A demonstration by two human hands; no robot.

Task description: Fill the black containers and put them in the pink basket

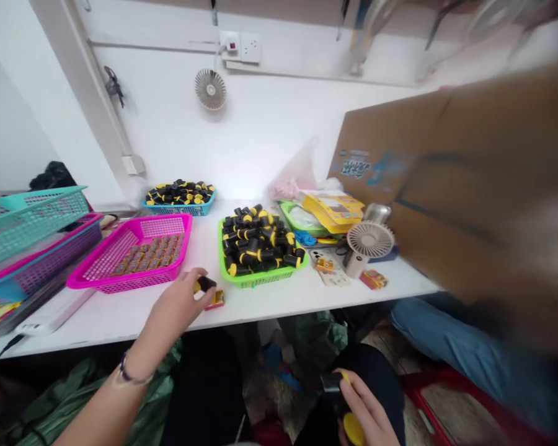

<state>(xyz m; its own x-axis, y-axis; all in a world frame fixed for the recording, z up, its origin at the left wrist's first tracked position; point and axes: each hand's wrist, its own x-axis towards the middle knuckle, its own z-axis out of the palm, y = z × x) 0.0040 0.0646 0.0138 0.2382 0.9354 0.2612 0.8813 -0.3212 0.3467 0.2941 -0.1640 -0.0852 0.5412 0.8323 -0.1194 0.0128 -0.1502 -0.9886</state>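
My left hand (179,303) is over the front of the white table, its thumb and fingers closed on a small black-and-yellow cylinder (207,283). Right beside those fingertips lies a small red-and-yellow piece (216,300). Below the table edge, over my lap, my right hand (369,412) grips a black piece with yellow ends (331,383); whether it is one part or two I cannot tell. A green basket (246,282) heaped with black-and-yellow cylinders (260,241) stands just beyond my left hand. Left of it, a pink basket (106,285) holds rows of small brownish-orange pieces (151,253).
A blue basket (167,210) of similar cylinders stands at the wall. Stacked baskets (37,248) are at far left. A small fan (369,240), yellow packaging (332,207) and a phone-like case (330,272) sit right. A large cardboard box (418,148) and a person's blue-clad leg (469,353) border the right.
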